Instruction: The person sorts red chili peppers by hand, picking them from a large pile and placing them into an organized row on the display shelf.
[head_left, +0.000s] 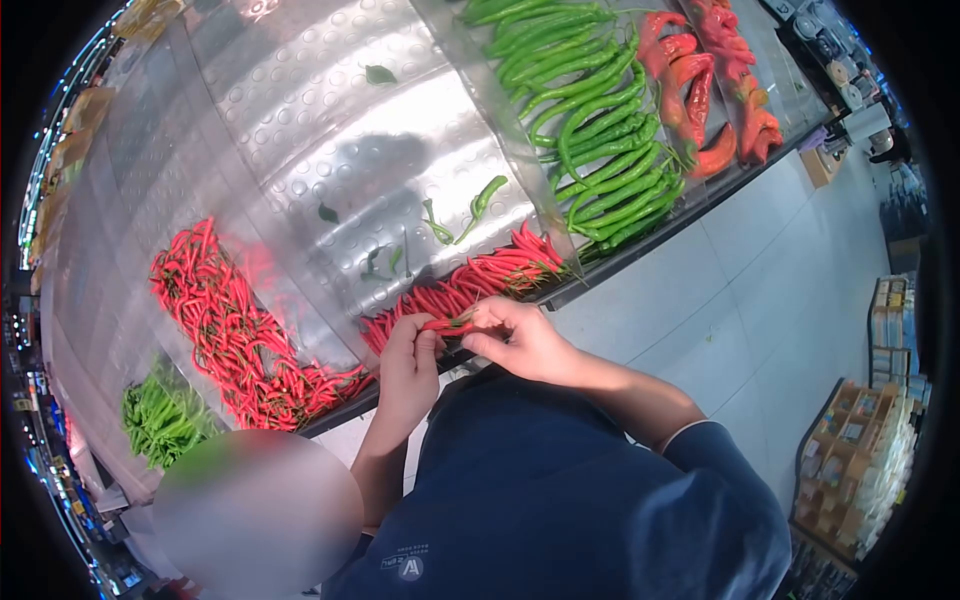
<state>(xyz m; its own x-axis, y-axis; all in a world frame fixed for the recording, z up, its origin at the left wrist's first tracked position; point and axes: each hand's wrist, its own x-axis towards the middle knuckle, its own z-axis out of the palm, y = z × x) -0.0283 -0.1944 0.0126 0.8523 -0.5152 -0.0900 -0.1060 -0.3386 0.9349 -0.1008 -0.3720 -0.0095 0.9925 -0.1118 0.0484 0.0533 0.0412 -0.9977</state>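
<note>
My left hand (412, 352) pinches the tips of a few small red chili peppers (442, 325) just above the front edge of the display. At the stem end of these peppers, the fingers of my right hand (522, 342) are closed; how many peppers are held cannot be made out. Directly beyond both hands lies a row of red chilies (470, 283), lined up side by side with green stems. To the left spreads a loose heap of red chilies (225, 325).
Long green peppers (590, 120) lie in a column at the right, beside large red peppers (690, 90). Green chilies (165, 415) are piled at the left. Loose leaves and a bent green pepper (485, 205) lie on the metal surface (330, 90). A blurred shape (258, 515) covers the lower left.
</note>
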